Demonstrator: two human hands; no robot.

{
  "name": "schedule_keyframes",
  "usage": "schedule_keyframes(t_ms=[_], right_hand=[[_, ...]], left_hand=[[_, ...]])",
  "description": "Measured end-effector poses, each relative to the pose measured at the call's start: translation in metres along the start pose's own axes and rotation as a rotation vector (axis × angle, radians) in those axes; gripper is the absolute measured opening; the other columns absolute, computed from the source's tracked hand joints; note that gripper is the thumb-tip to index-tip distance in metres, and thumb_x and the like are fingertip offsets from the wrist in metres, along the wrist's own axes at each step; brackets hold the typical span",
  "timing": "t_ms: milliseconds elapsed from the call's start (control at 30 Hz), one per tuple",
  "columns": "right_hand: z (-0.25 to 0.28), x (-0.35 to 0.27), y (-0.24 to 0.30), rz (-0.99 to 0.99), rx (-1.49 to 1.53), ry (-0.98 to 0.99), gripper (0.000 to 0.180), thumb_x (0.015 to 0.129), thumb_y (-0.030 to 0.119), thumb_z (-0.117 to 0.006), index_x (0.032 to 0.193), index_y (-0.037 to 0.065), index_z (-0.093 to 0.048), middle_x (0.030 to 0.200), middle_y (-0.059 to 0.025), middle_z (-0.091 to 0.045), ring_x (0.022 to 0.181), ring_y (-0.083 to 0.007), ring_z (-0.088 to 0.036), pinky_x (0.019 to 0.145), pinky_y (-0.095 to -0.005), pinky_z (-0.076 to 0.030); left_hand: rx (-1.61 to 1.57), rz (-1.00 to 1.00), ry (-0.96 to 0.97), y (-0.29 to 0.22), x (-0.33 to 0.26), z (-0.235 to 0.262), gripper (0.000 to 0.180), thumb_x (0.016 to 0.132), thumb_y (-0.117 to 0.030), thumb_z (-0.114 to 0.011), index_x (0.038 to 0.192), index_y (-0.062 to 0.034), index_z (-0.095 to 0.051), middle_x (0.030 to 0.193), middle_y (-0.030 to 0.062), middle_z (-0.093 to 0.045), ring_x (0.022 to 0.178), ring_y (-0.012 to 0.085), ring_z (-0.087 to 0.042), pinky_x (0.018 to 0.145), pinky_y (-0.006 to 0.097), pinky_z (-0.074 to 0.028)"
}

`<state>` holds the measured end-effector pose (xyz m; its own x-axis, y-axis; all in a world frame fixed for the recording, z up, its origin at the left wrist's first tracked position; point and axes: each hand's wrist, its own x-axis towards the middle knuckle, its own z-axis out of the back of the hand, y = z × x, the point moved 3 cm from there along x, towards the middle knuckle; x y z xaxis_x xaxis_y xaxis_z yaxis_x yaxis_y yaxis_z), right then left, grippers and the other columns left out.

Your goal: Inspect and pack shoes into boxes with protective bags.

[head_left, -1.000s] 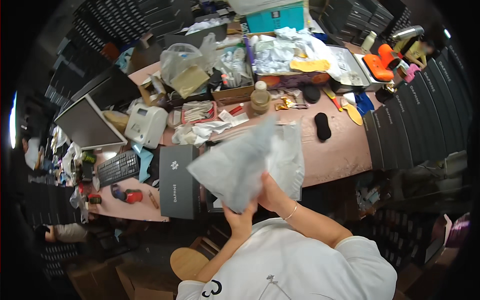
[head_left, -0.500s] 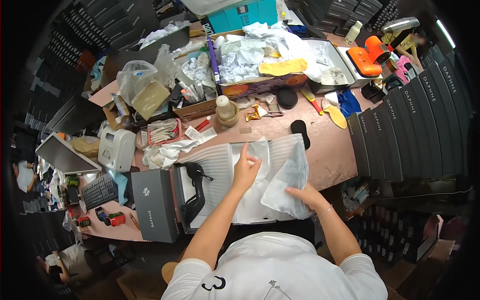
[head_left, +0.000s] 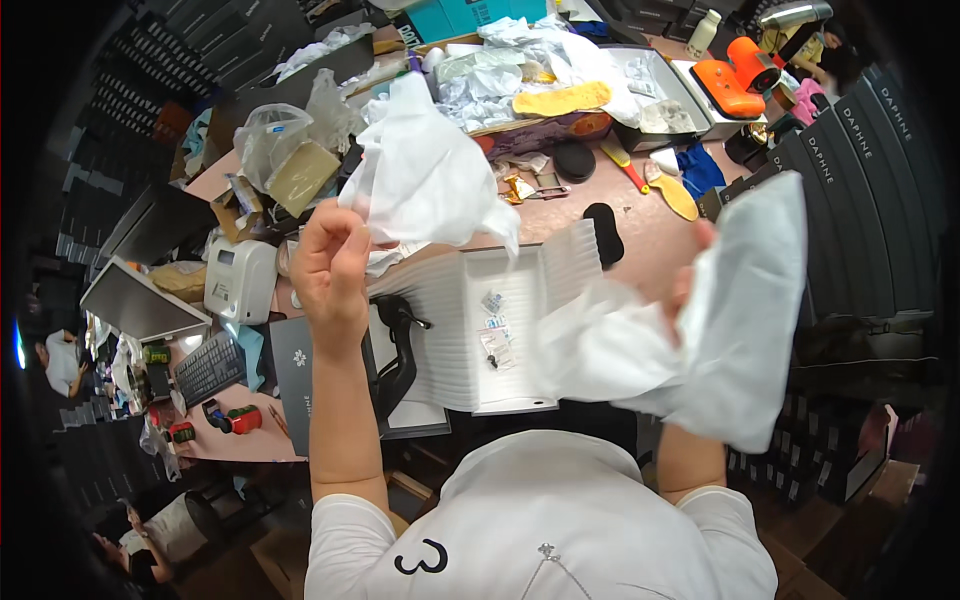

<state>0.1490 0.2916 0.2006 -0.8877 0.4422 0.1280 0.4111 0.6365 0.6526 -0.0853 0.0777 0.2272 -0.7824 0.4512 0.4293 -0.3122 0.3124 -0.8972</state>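
My left hand [head_left: 338,275] is raised over the left of the bench, thumb and fingers pinching a crumpled sheet of white tissue paper [head_left: 425,170]. On the right my right hand [head_left: 683,292] grips a translucent white bag [head_left: 750,310], which hides most of the fingers. More white tissue [head_left: 610,342] hangs beside that bag, slightly blurred. Between my arms lies an open shoe box [head_left: 508,385], with small packets [head_left: 495,340] on its white bottom. Ribbed foam sheet [head_left: 440,330] spreads over its left side. A black high-heeled shoe [head_left: 398,355] rests near my left forearm.
Behind the box lie a black insole [head_left: 603,233], a round black tin [head_left: 574,160] and a red-and-yellow brush [head_left: 625,165]. A carton of crumpled paper [head_left: 560,130] stands farther back. Grey shoe boxes [head_left: 850,190] are stacked at right; a white printer [head_left: 240,280] stands at left.
Both hands have risen and moved apart, the left with tissue paper, the right with the bag. The box's bottom and its packets are now uncovered.
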Motion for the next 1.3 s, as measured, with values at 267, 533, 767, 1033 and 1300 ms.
schedule_keyframes(t_ms=[267, 533, 767, 1033, 1300], right_hand=[[0.091, -0.036, -0.235, -0.859, -1.104, 0.172, 0.072, 0.073, 0.028, -0.075, 0.127, -0.008, -0.045, 0.123, -0.0246, -0.053, 0.111, -0.0329, -0.055, 0.096, -0.0374, -0.043], [0.052, -0.024, -0.233, -0.199, -1.579, 0.237, 0.075, 0.075, 0.036, -0.073, 0.13, -0.006, -0.042, 0.116, -0.0292, -0.056, 0.109, -0.0391, -0.056, 0.092, -0.0439, -0.045], [0.011, 0.064, -0.383, -0.479, -1.812, 0.55, 0.073, 0.076, 0.045, -0.068, 0.124, -0.003, -0.044, 0.105, -0.0258, -0.063, 0.097, -0.0395, -0.062, 0.084, -0.0444, -0.049], [-0.007, 0.072, -0.354, -0.357, -1.619, 0.496, 0.078, 0.06, 0.034, -0.075, 0.121, -0.002, -0.044, 0.112, -0.027, -0.054, 0.099, -0.0444, -0.056, 0.085, -0.0443, -0.049], [-0.042, -0.045, -0.238, -0.18, -0.804, 0.124, 0.059, 0.071, 0.0, -0.074, 0.117, 0.007, -0.037, 0.098, -0.0064, -0.052, 0.081, -0.0122, -0.055, 0.066, -0.0253, -0.049]], left_hand=[[0.782, -0.099, -0.169, -0.038, -0.086, 0.074, 0.024, 0.083, -0.009, -0.067, 0.069, -0.0011, -0.048, 0.066, 0.0051, -0.047, 0.06, 0.0139, -0.044, 0.056, 0.027, -0.036], [0.908, 0.249, -0.481, -0.018, -0.209, 0.166, 0.014, 0.074, 0.002, -0.065, 0.084, 0.0001, -0.055, 0.082, 0.0096, -0.055, 0.07, 0.0223, -0.054, 0.063, 0.03, -0.043], [1.164, 0.178, -0.698, -0.088, -0.266, 0.19, 0.024, 0.076, 0.006, -0.055, 0.099, 0.0055, -0.058, 0.096, 0.0141, -0.057, 0.086, 0.0262, -0.058, 0.077, 0.033, -0.047], [1.017, 0.368, -0.631, -0.113, -0.308, 0.193, 0.015, 0.079, 0.008, -0.051, 0.091, 0.005, -0.06, 0.094, 0.0105, -0.06, 0.089, 0.0196, -0.058, 0.081, 0.03, -0.045], [-0.671, 0.577, -0.67, 0.093, -0.297, 0.115, 0.061, 0.089, -0.049, -0.058, 0.132, -0.0071, -0.048, 0.127, 0.0051, -0.055, 0.117, 0.0187, -0.05, 0.101, 0.038, -0.038]])
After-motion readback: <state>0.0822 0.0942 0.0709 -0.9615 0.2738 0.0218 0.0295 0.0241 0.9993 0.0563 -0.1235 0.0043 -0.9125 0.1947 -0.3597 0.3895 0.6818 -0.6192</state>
